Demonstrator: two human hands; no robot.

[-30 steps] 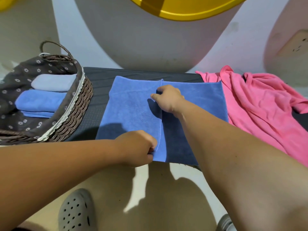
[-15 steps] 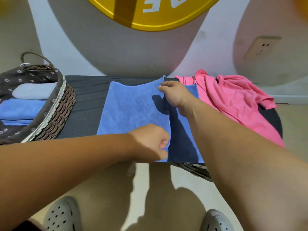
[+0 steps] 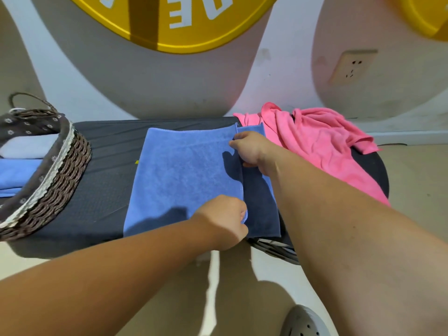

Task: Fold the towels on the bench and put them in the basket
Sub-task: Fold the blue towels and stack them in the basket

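Blue towel (image 3: 186, 175) lies flat mid-tabletop (image 3: 109, 151), with a top layer doubled over it. My left hand (image 3: 224, 220) pinches that layer's near corner at 6 o'clock, fingers curled on the hem. My right hand (image 3: 251, 147) pinches the far corner at 12. One grip per corner, I judge, keeps the edge straight for laying it toward 3 o'clock, where a strip of the lower layer shows uncovered. Pink towel (image 3: 322, 146) is heaped at 2 o'clock, unfolded. Basket (image 3: 60, 170) sits at 9 o'clock with folded towels (image 3: 19, 170) inside — close by for the drop.
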